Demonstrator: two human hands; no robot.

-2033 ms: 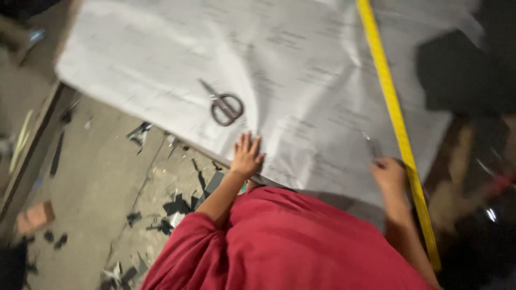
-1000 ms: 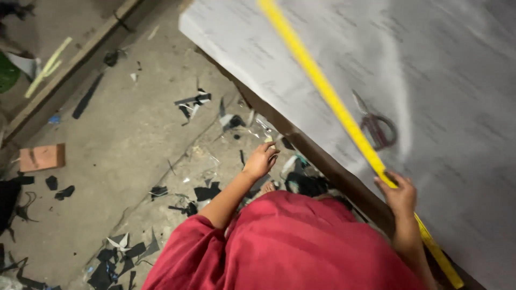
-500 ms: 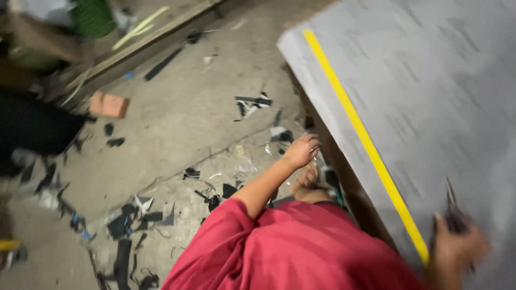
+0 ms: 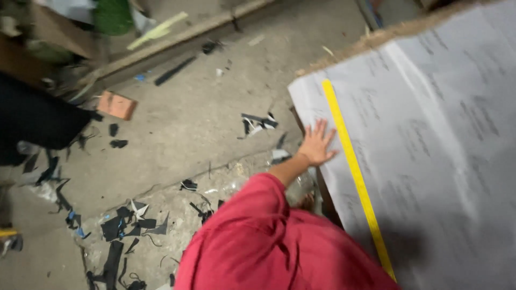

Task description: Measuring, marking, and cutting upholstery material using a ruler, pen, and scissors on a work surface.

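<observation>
From the head camera I see my left hand (image 4: 317,144) lying flat with its fingers spread on the near edge of the pale grey sheet (image 4: 430,139); it grasps nothing, the palm simply rests open on the sheet's surface. Just to the right of that hand runs the yellow ruler (image 4: 352,172) — a long straight strip lying on the sheet, slanting from near the sheet's far left corner down towards the bottom of the picture; the fingertips lie just beside it, and I cannot tell whether they touch it. My right hand is out of the picture. The sheet is faintly printed and covers the raised surface on the right; a rough brown edge (image 4: 376,37) shows along its far side. My red sleeve (image 4: 269,236) fills the lower middle. To the left is the concrete floor (image 4: 188,118), strewn with black scraps (image 4: 123,225); a reddish brick (image 4: 117,104) lies further off, and a long wooden batten (image 4: 177,37) runs across the top — all well apart from the hand.
</observation>
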